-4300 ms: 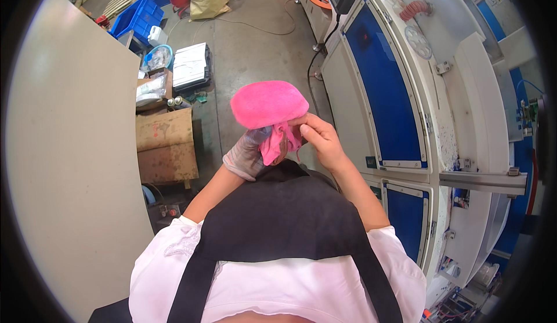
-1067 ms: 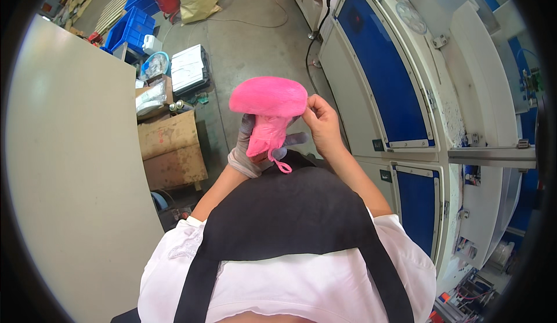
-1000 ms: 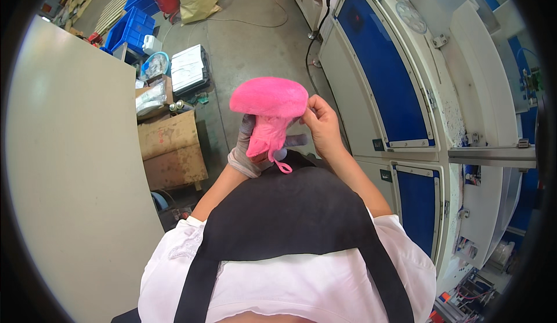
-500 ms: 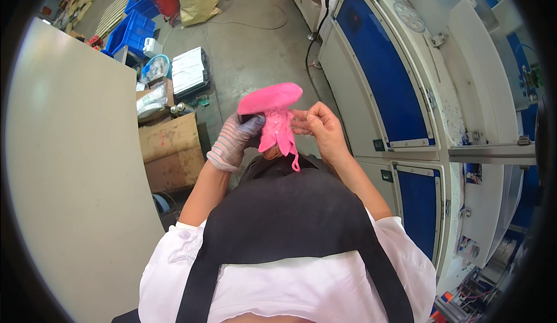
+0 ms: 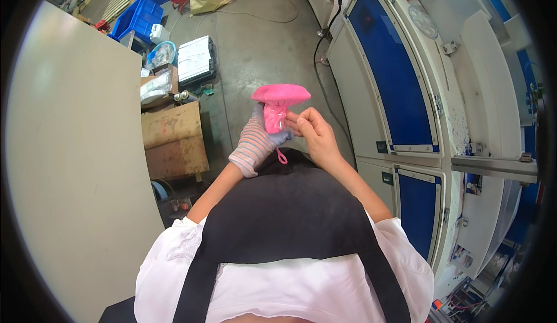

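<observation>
Pink fabric piece [image 5: 279, 104] held up at chest height, nothing under it.
Gloved left hand [image 5: 258, 140] grips its bunched lower part so the cap spreads; bare right hand [image 5: 313, 131] pinches the side to steady it. Loop dangles below.

Left hand [image 5: 258, 140], right hand [image 5: 313, 131] grip pink cloth [image 5: 278, 100]
</observation>
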